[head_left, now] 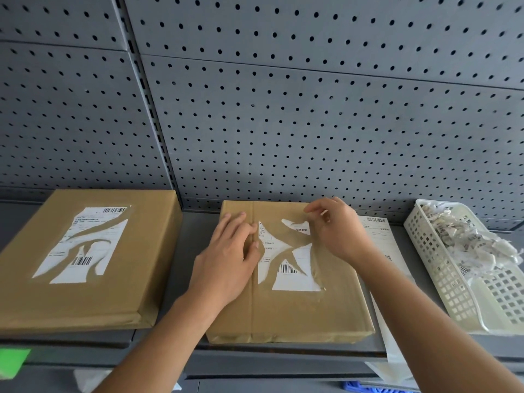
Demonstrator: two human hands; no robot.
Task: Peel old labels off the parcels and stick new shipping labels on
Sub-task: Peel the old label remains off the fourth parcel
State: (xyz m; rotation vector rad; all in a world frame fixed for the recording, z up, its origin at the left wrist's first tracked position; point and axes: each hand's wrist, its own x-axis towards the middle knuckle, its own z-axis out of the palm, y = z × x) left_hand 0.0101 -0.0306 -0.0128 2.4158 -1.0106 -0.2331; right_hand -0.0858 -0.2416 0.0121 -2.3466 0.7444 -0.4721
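L hand [229, 259] fingers together press parcel [297, 307], R hand [338, 231] seems to pinch old label [292, 276]; quick pull may shred it.

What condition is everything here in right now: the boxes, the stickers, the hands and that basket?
Left parcel: closed, lying flat.
Left label: partly torn away, the rest stuck.
Middle parcel: closed, lying flat.
Middle label: torn in pieces, partly peeled.
Left hand: pressing on the middle parcel.
Right hand: fingers apparently pinching a label strip.
New label sheet: unused, flat beside the parcel.
Basket: holds label scraps.
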